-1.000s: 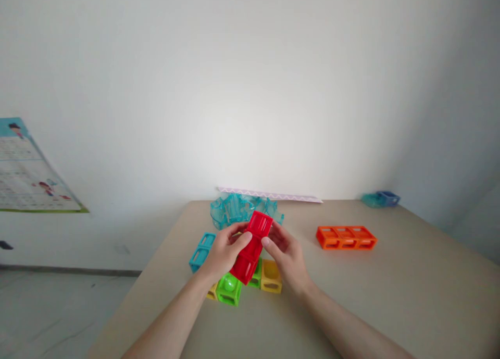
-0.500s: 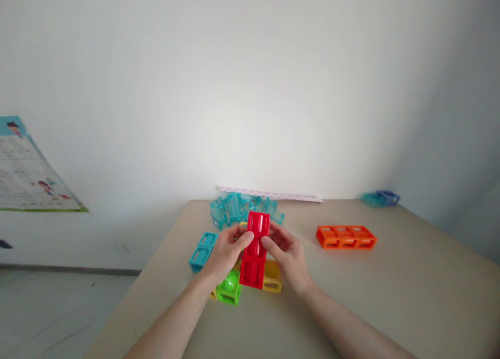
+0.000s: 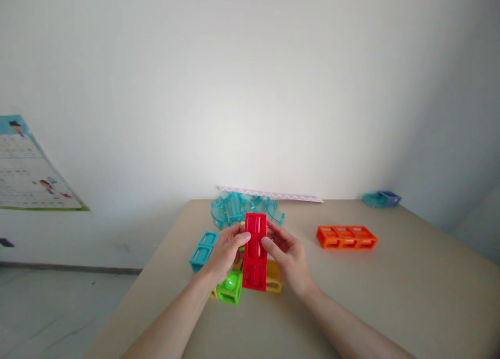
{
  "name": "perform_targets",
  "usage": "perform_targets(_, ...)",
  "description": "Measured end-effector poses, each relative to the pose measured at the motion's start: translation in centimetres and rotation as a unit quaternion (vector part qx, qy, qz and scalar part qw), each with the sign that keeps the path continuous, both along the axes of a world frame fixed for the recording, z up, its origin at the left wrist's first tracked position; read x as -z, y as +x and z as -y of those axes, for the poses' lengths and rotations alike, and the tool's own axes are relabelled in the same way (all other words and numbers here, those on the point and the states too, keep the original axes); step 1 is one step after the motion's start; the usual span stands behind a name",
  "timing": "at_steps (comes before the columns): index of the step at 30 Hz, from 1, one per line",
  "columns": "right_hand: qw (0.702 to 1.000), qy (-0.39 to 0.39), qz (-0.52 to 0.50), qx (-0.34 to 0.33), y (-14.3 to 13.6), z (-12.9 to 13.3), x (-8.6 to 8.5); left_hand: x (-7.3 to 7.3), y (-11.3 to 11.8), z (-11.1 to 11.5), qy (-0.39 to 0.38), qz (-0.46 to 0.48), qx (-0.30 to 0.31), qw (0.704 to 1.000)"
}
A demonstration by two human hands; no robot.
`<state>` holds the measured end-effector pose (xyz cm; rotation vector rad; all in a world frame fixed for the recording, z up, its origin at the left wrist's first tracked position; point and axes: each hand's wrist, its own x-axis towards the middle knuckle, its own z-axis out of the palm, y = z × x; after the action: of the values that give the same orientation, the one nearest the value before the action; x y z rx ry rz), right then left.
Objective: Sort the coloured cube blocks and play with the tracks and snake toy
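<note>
Between my hands I hold a red three-cell toy block (image 3: pixel 255 275), raised nearly upright above the table. My left hand (image 3: pixel 226 249) grips its left side with the thumb on the front. On the right edge, my right hand (image 3: pixel 288 255) holds it with thumb in front and fingers behind. Below and behind the block are a green cube block (image 3: pixel 229 288) with a rounded green top and a yellow block (image 3: pixel 274 276), both partly hidden. A light-blue block (image 3: pixel 203 252) lies left of my left hand.
Clear teal track pieces (image 3: pixel 234 209) are heaped at the back by a patterned strip (image 3: pixel 269 193) along the wall. An orange three-cell block (image 3: pixel 347 237) lies to the right. A dark-blue block (image 3: pixel 389 198) and a teal piece (image 3: pixel 374 200) sit at the far right corner.
The red block has turned slightly, from a tilt to nearly straight up, its top shifting a little left. Both hands keep hold of it. The other blocks have not moved.
</note>
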<state>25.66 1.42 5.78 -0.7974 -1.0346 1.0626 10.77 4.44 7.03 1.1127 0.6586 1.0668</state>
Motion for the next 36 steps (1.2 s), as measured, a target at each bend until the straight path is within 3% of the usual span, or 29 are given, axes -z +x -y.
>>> perform_targets(25, 0.998, 0.003, -0.024, -0.057, 0.1, 0.3, -0.2, -0.2, -0.2, 0.1, 0.019, 0.009, -0.012, 1.000)
perform_targets(32, 0.996, 0.017, 0.081, -0.039, -0.1, 1.0, -0.6, 0.2, -0.3, -0.3, 0.048, 0.045, 0.011, 0.998)
perform_targets(36, 0.984, 0.075, 0.163, 0.006, 2.0, 1.1, -1.7, 0.7, -0.6, -1.0, 0.043, 0.015, 0.017, 0.999)
